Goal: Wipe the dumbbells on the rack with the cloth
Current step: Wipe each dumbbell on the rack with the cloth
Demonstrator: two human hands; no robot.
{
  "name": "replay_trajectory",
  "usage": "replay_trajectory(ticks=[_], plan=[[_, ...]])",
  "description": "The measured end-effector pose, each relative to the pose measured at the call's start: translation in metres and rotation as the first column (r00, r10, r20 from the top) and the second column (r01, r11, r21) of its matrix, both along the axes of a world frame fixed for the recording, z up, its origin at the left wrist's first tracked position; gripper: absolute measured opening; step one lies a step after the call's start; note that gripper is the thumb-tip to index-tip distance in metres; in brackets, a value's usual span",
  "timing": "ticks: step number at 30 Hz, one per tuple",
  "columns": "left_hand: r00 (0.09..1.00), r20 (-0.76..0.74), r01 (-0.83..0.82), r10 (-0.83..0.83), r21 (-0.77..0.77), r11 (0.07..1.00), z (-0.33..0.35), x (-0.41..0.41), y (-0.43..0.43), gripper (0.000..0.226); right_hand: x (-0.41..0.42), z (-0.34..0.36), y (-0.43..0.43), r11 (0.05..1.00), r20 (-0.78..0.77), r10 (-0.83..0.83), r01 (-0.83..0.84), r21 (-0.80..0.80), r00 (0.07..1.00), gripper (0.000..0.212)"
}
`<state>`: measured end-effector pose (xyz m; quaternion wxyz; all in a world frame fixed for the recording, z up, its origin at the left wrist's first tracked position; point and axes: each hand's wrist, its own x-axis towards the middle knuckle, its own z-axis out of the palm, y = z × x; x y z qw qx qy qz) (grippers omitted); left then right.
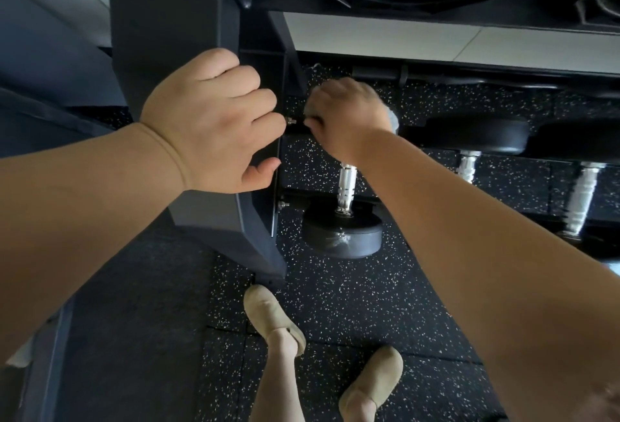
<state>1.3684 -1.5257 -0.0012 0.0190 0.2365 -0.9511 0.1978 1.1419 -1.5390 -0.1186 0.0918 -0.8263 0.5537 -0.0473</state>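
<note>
A: While the left hand curls round the rack upright, what is the right hand doing?

B: Its grip is closed on the grey cloth, bunched against the far head of the nearest dumbbell on the low shelf.

A: How will they handle?

B: The cloth looks soft and light; the dumbbell heavy and rigid, so I'd wipe it in place, or lift by the knurled handle

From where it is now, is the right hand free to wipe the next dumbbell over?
Probably yes: the right hand, gripping the cloth, sits beside the next dumbbell with nothing visible between them.
</note>
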Motion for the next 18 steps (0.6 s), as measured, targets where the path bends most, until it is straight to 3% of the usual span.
replay_trajectory(ticks=[2,6,8,11,13,15,18], plan=[[1.000,-0.008,0.005,-0.005,0.004,1.000,0.000,0.000,0.000,0.038,-0.029,-0.007,0.015,0.990,0.067,-0.133,0.136,-0.040,0.989,0.040],[1.000,-0.006,0.002,-0.002,0.008,1.000,-0.001,0.000,0.000,0.039,-0.068,-0.015,0.029,0.915,0.180,-0.402,0.400,0.051,0.898,0.053],[1.000,-0.007,0.004,-0.004,0.008,1.000,-0.001,0.000,0.000,0.039,-0.054,-0.014,0.025,0.920,0.197,-0.388,0.390,0.031,0.900,0.048],[1.000,-0.007,0.001,-0.001,0.011,1.000,-0.001,0.000,0.000,0.039,-0.028,-0.019,0.020,0.971,0.223,-0.203,0.224,-0.077,0.954,0.038],[1.000,-0.002,-0.003,0.003,0.010,1.000,-0.001,0.000,0.000,0.039,-0.033,-0.028,0.015,0.968,0.309,-0.219,0.245,-0.047,0.926,0.035],[1.000,0.001,-0.005,0.005,0.007,1.000,-0.001,0.000,0.000,0.039,-0.045,-0.030,0.020,0.930,0.430,-0.348,0.365,0.045,0.833,0.036],[1.000,-0.001,-0.002,0.002,0.009,1.000,0.000,0.000,0.000,0.038,-0.053,-0.034,0.026,0.766,0.534,-0.631,0.559,0.316,0.563,0.034]])
